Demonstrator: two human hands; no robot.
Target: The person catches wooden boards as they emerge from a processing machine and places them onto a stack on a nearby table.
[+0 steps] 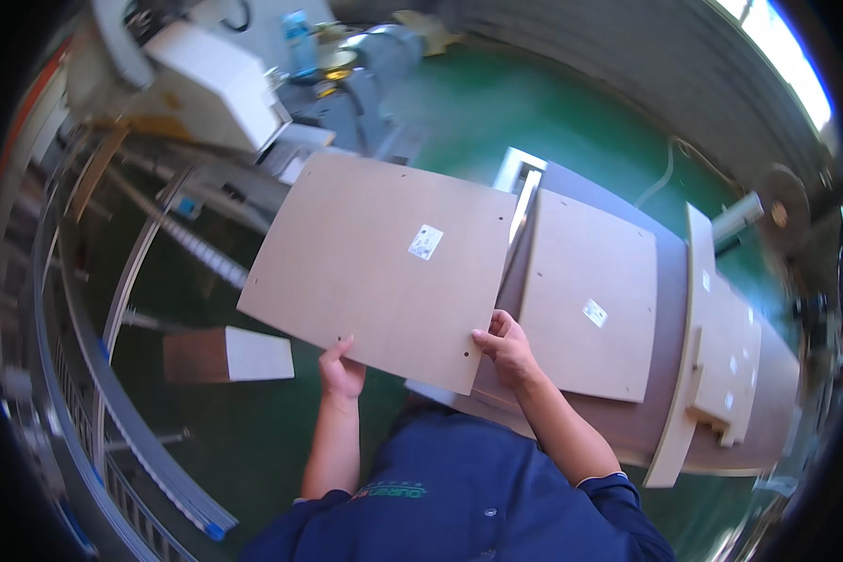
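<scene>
A flat wooden panel (375,253) with a white label and several small dark holes is held out level in front of me. My left hand (342,370) grips its near edge, thumb on top and fingers hidden underneath. At the panel's near right corner my right hand (506,348) pinches the edge, its thumb on the upper face close to a hole. Right of the held panel lies a second labelled wooden panel (595,290), resting on a larger dark board (670,262).
Farther right, a long wooden strip (681,375) and smaller labelled boards (729,365) rest on the dark board. A roller conveyor frame (140,431) curves along the left. A white-and-brown block (253,354) sits below the panel's left side. A white machine (206,84) stands at the back left.
</scene>
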